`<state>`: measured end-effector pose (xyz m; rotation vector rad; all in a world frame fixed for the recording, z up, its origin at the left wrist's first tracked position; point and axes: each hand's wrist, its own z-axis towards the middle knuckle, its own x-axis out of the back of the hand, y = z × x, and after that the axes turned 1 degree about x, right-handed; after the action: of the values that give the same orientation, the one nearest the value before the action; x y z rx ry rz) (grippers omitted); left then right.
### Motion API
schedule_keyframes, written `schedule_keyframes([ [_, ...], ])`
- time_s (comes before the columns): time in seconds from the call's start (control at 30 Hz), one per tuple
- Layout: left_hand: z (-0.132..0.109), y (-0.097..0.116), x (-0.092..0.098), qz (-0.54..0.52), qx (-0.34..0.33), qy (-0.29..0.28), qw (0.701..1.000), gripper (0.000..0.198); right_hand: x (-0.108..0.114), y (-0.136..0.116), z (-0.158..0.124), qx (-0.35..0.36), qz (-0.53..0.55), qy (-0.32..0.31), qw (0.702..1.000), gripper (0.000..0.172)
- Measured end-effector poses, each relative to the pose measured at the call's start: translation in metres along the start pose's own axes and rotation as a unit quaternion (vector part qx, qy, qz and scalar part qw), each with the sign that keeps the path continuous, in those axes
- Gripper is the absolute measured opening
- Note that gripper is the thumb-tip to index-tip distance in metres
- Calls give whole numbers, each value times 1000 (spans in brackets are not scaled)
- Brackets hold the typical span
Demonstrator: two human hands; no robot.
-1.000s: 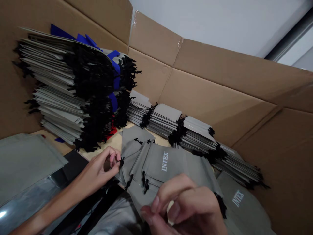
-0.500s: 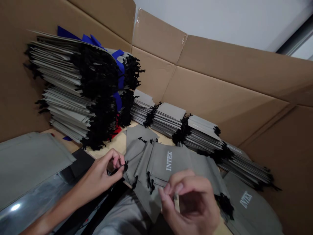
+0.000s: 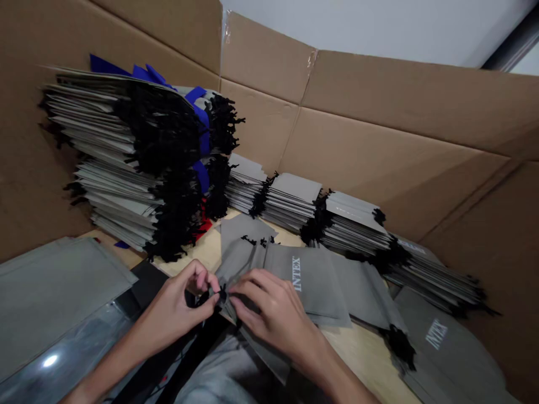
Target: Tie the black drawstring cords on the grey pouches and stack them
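My left hand [image 3: 185,300] is closed in a pinch on a black drawstring [image 3: 221,295] at the corner of a grey drawstring pouch [image 3: 238,264]. From the right, my right hand [image 3: 272,308] meets it, thumb and fingertips closed at the same pouch's corded edge; the fingers hide part of what they grip. Several more flat grey pouches overlap beside and under my right hand. One printed pouch [image 3: 314,280] shows white INTEX lettering.
Tall stacks of pouches with black cords [image 3: 105,129], tied with a blue strap [image 3: 204,129], stand at the left. Lower pouch stacks [image 3: 292,193] line the cardboard wall [image 3: 379,134]. Grey sheets [image 3: 59,280] lie at the near left, another INTEX pouch [image 3: 455,336] at the right.
My right hand has moved left and away from the camera, from its raised pinch to beside my left hand. My left hand stays pinched on the drawstring. The view has shifted slightly.
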<state>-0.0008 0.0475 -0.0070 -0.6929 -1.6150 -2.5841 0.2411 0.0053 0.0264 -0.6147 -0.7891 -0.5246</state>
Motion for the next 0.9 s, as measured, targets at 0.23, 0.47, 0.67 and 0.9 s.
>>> schedule_keyframes([
  [0.23, -1, -5, -3, -6, 6, 31, 999, 33, -10, -2, 6, 5, -68, 2, 998, 16],
  [0.47, -11, 1, -8, 23, -22, 77, 997, 28, -33, -8, -4, -39, -94, 62, 993, 19],
  [0.67, -25, 4, -2, 76, -75, 76, 991, 13, -45, -13, -10, 19, -129, 116, 985, 12],
  [0.9, -20, 13, 12, 117, -105, -8, 988, 25, -38, -10, -14, 62, -144, 131, 979, 13],
])
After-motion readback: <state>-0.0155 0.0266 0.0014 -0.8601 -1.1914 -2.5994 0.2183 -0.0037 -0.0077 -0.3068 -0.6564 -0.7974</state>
